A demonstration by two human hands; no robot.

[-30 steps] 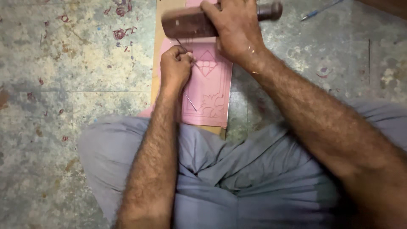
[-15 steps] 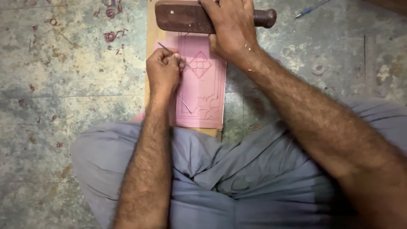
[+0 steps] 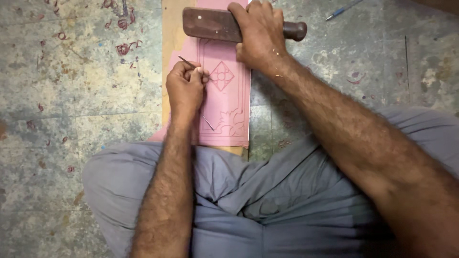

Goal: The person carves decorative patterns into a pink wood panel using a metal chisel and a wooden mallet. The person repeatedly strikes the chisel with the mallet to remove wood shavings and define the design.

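Left hand (image 3: 185,88) is pinched tight on a thin chisel (image 3: 187,62), its tip on the pink sheet (image 3: 229,107) just left of the diamond motif. Right hand (image 3: 258,36) is wrapped around a dark wooden mallet (image 3: 210,24) lying across the sheet's top edge. The sheet's right edge overhangs the wooden board (image 3: 169,48); open stone floor (image 3: 71,95) lies left of it.

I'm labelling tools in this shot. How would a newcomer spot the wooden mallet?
Start at the pink sheet with carved patterns lying on a board in front of the seated person. Across its far end lies the mallet, gripped by the right hand. It is the only thick, dark brown block; the left hand holds a thin metal tool.
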